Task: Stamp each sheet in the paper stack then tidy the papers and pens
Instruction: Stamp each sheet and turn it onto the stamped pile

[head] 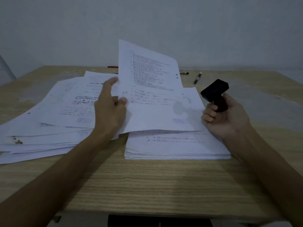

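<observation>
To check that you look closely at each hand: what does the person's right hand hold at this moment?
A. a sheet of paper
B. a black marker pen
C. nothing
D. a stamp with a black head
D: the right hand grips the stamp clear of the paper stack, while the left hand lifts the sheet; the marker pen lies on the table.

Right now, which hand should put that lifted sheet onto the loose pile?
Left. The left hand already pinches the lifted sheet by its edge, right beside the loose pile. The right hand grips the stamp on the far side of the neat stack.
</observation>
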